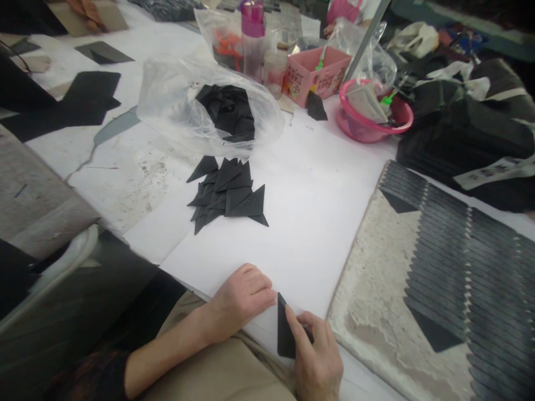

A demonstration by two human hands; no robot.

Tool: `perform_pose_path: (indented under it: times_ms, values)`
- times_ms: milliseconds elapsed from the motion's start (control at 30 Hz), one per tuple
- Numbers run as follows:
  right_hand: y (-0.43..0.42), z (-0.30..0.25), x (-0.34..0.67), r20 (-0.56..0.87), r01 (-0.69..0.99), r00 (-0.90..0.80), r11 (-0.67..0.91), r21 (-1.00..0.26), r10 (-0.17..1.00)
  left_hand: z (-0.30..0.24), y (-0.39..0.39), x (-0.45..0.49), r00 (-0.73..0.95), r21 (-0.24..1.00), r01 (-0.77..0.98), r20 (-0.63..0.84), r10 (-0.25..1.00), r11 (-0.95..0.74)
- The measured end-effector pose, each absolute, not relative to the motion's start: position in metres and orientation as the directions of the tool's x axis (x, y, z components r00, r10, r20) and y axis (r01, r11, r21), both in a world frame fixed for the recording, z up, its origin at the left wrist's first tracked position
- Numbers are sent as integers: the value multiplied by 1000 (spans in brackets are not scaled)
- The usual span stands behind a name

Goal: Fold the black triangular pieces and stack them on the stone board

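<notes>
My right hand (318, 353) grips a small flat black pointed piece (286, 334) at the table's front edge, its index finger lying along one side. The piece looks folded; its material is unclear. Beside its upper tip is my left hand (240, 301), fingers curled together and the tips right at the piece. Whether they pinch it is hidden. Beyond my hands, a loose pile of similar black pieces (228, 192) lies on white paper (301, 223). Behind that pile, a clear plastic bag (163, 94) lies open with more black material (229, 111) inside.
To the right, a pale board (368, 284) carries overlapping rows of black pieces (443, 256). A pink basin (355, 131), a pink box (298, 72) and a purple-lidded bottle (253, 42) stand at the back. Another person's hand (37, 63) is at far left.
</notes>
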State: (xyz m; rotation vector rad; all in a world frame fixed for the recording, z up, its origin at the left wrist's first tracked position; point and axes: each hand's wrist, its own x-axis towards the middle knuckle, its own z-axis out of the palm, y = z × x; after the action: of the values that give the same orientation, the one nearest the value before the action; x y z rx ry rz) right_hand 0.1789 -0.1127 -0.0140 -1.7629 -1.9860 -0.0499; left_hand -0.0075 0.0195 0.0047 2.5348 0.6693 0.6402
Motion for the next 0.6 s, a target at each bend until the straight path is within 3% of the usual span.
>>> perform_pose_path:
  times_ms: [200, 600]
  values:
    - [-110, -16, 176, 361, 948, -37, 147, -283, 932, 3, 15, -8, 848, 328, 304, 335, 410, -895]
    - [-108, -2, 182, 311, 941, -68, 165, -297, 948, 14, 9, -6, 885, 152, 362, 254, 390, -920]
